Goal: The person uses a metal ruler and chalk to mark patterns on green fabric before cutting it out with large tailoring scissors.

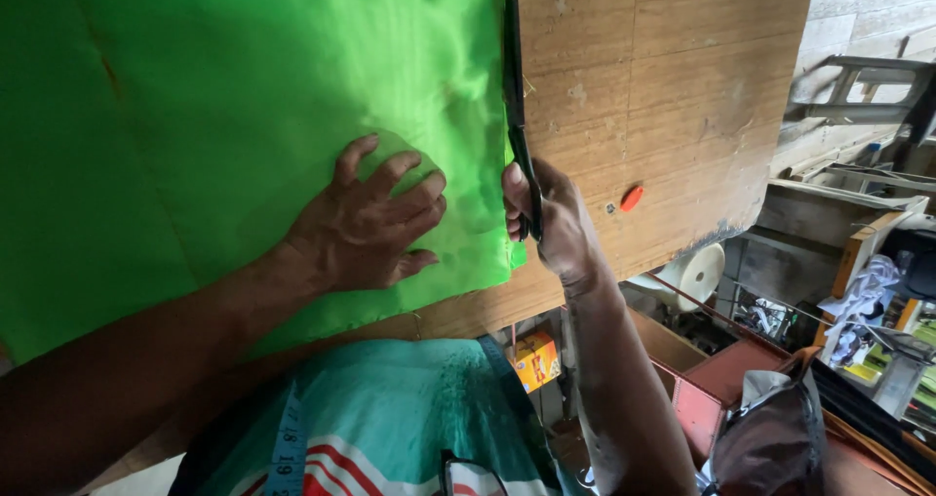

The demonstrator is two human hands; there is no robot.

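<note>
Scissors along the edge of green cloth on a wooden table

The right hand (554, 225) grips black scissors (514, 96), handles hidden in the fist, tips cut off above; the left hand (366, 225) lies flat, fingers spread, on the green cloth (214, 96).

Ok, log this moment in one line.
left hand flat on green fabric | right hand gripping scissors along its edge | wooden table

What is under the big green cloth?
The green cloth lies on a wooden table, which shows bare beside it. The left hand presses flat on top; the right hand holds black scissors at its edge. Anything else beneath is covered.
</note>
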